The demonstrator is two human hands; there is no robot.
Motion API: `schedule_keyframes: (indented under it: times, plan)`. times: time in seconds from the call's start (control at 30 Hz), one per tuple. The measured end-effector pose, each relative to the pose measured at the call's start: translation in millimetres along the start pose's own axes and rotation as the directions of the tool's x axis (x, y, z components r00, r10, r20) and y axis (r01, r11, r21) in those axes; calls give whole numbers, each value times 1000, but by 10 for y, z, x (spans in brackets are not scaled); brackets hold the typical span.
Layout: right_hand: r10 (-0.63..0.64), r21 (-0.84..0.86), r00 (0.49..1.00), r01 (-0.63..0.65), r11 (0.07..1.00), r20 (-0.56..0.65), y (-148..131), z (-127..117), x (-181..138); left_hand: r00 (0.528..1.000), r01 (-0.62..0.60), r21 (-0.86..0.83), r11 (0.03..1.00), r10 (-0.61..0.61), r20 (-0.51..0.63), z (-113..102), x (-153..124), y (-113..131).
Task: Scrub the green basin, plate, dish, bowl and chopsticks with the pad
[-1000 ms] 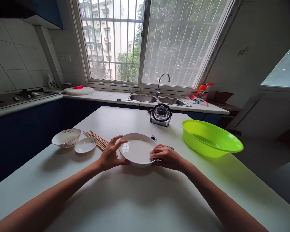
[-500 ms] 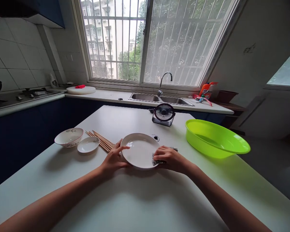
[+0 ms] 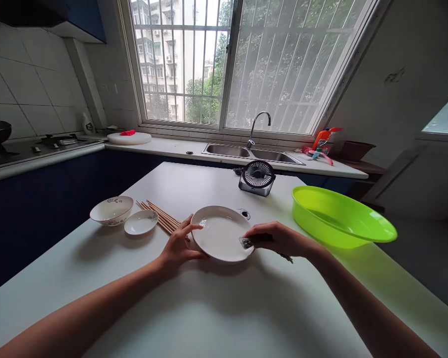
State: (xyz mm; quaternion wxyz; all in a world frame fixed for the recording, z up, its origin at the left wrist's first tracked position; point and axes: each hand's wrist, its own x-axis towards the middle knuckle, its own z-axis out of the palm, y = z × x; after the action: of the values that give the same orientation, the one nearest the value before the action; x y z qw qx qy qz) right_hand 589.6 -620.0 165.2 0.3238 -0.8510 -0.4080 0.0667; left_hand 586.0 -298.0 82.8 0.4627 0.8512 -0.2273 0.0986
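My left hand grips the left edge of a white plate, thumb underneath or along the near side and a finger over the rim. The plate looks slightly tilted above the white table. At the plate's right rim, my right hand is closed around a grey patterned cloth; one end touches or hangs just over the plate, another pokes out below the palm. Several wooden chopsticks lie just left of the plate, partly behind my left hand. Beyond them sit a small white dish and a flowered bowl.
A bright green plastic basin stands at the table's right edge. A small black fan is toward the far end of the table. Behind are a double sink with a tap, and a stove at left.
My right hand has shifted right and lifted a little off the plate's rim, still with the cloth. The left hand keeps its hold on the plate. The view has turned slightly.
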Motion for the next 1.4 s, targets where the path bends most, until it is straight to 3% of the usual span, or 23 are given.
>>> schedule_keyframes:
  times: [0.13,0.27,0.33,0.43,0.63,0.8,1.13,1.27,1.4]
  plan:
    - [-1,-79,995,-7,997,-102,-38,-27,190,999,30,-50,998,-31,-10,25,-3,-13]
    - [-9,-264,988,-31,964,-151,-83,91,501,999,41,-134,990,-45,-28,57,-6,-17]
    - [49,-398,988,-104,912,-147,-115,174,678,997,64,-150,987,-69,-29,64,-8,-17]
    - [233,-596,961,-277,754,-151,-157,303,930,994,100,-174,980,-106,-30,68,-12,-23]
    - [283,-633,946,-317,706,-158,-176,533,1224,994,70,-118,991,-79,-74,53,-8,-37]
    - [253,-634,961,-263,727,-109,-167,632,1268,994,59,-50,997,-63,-90,40,-9,-20]
    - [82,-578,996,-53,814,24,-257,688,1223,986,113,-88,990,-123,-117,40,-14,-5]
    - [-59,-445,998,64,893,25,-214,697,1171,986,98,-129,987,-113,-119,51,-17,-45]
    - [-81,-455,997,81,887,20,-146,708,1150,986,77,-139,987,-97,-138,51,-29,-60]
